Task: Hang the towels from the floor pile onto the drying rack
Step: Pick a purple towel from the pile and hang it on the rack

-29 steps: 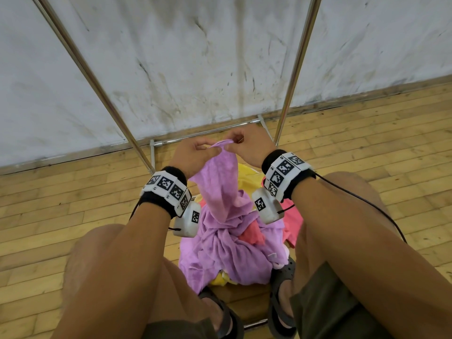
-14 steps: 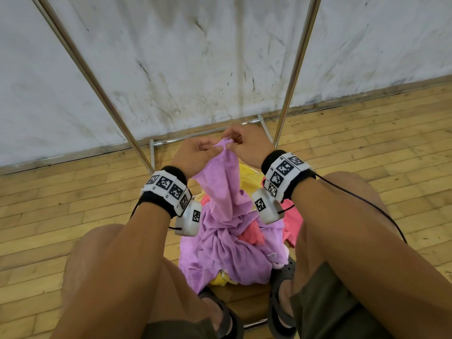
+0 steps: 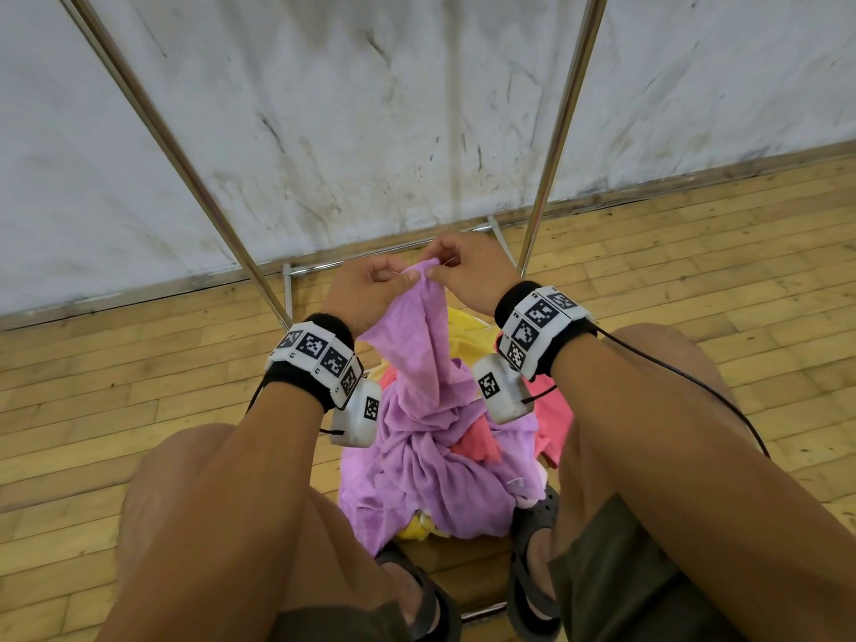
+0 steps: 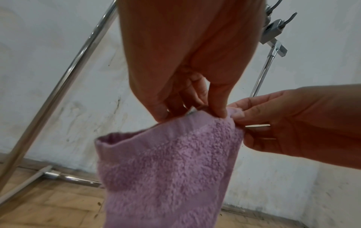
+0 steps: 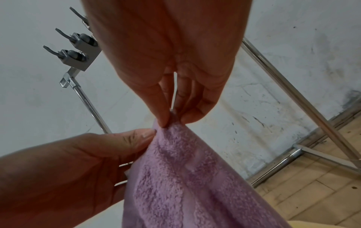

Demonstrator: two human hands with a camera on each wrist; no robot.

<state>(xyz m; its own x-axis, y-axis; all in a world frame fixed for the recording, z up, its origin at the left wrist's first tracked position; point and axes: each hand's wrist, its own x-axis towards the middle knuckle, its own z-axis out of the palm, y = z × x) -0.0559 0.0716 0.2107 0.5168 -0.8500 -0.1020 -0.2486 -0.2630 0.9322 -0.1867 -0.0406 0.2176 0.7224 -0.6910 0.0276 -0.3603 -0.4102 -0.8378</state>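
Two hands, my left hand [image 3: 366, 289] and right hand [image 3: 463, 266], pinch one top corner of the soft purple terry towel [image 3: 417, 345] above the floor pile [image 3: 463, 479]; it looks light and floppy, so I'd grip the top edge, hands apart

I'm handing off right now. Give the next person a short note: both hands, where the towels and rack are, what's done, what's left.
Left hand: pinches the top edge of the purple towel.
Right hand: pinches the same edge right beside it.
The towel's upper end is lifted; its lower part lies on the floor pile with pink and yellow towels, between the feet.
Drying rack: its uprights stand just ahead; no towel shows on them.
Done: one towel picked up by its edge.
Left: spread it, hang it, then the remaining towels.
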